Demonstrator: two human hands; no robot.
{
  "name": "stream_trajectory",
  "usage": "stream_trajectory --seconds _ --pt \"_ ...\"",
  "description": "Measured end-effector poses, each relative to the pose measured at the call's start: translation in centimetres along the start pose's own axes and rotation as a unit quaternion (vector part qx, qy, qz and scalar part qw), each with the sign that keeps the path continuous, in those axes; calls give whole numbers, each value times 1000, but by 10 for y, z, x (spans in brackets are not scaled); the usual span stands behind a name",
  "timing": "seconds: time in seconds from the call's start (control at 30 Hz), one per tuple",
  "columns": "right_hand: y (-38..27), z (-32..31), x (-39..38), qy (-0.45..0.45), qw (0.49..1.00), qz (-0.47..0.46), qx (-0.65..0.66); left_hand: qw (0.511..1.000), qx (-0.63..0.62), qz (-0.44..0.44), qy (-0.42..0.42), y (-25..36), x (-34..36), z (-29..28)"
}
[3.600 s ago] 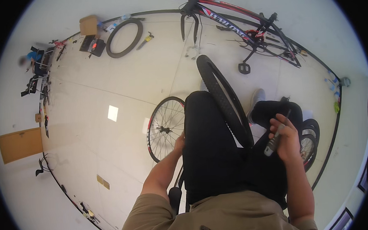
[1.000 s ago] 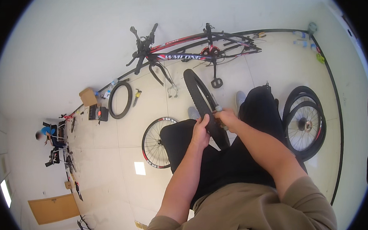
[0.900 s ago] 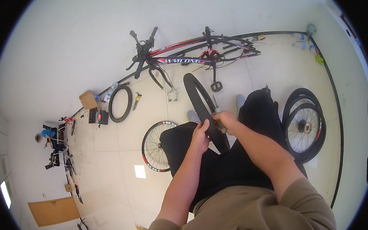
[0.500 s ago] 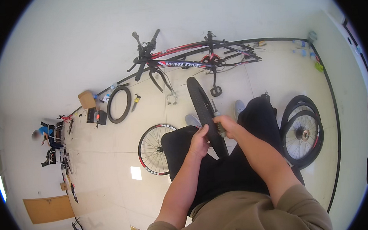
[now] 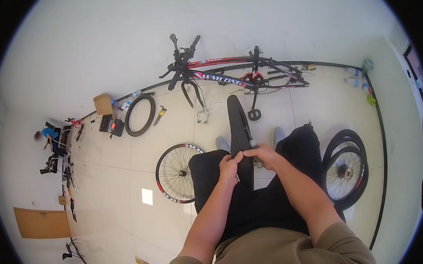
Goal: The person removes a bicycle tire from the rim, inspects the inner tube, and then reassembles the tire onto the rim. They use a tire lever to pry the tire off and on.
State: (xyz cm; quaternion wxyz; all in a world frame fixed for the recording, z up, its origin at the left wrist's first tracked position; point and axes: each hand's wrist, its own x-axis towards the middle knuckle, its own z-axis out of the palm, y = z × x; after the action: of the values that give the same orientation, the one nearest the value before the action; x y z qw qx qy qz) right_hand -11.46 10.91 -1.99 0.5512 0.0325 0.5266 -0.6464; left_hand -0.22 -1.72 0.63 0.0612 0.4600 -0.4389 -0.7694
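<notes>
A black knobbly bicycle tire (image 5: 238, 128) stands between my knees, its tread turned toward me. My left hand (image 5: 229, 169) is closed on the tire's left side, with the thumb pressed on the tread. My right hand (image 5: 266, 156) is wrapped round the grey handle of a screwdriver (image 5: 253, 143) on the tire's right side. Its thin shaft points away from me alongside the tire; the tip is hard to make out. The right thumb also touches the tread, close to the left thumb.
A bicycle frame (image 5: 223, 79) without wheels leans at the far wall. Left of my knee lies a spoked wheel (image 5: 183, 173); more wheels (image 5: 343, 170) lie at right. Beyond, at left, are a loose tire (image 5: 140, 115), a yellow-handled tool (image 5: 160, 115) and an open toolbox (image 5: 111, 124). Another person (image 5: 51, 135) sits far left.
The tire has turned so that its tread faces me more squarely. My thumbs have come together on it, and the screwdriver's handle has shifted slightly down and right. My view has shifted a little.
</notes>
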Motion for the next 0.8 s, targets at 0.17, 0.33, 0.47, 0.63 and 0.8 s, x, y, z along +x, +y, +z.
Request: stream_trajectory --seconds 0.17,0.33,0.47,0.63,0.8 --pt "3 1 0 38 998 -36 -26 997 63 50 9 -13 14 -3" --pt "4 -2 1 78 994 -34 -64 994 97 54 9 -24 23 -7" --pt "-4 8 -9 88 994 -36 -45 994 92 54 2 -20 16 -4" --pt "-6 8 -15 73 996 -43 -36 995 80 14 -49 -9 9 -4" --pt "-6 9 -16 76 995 -56 -32 992 97 51 -60 -20 20 -11"
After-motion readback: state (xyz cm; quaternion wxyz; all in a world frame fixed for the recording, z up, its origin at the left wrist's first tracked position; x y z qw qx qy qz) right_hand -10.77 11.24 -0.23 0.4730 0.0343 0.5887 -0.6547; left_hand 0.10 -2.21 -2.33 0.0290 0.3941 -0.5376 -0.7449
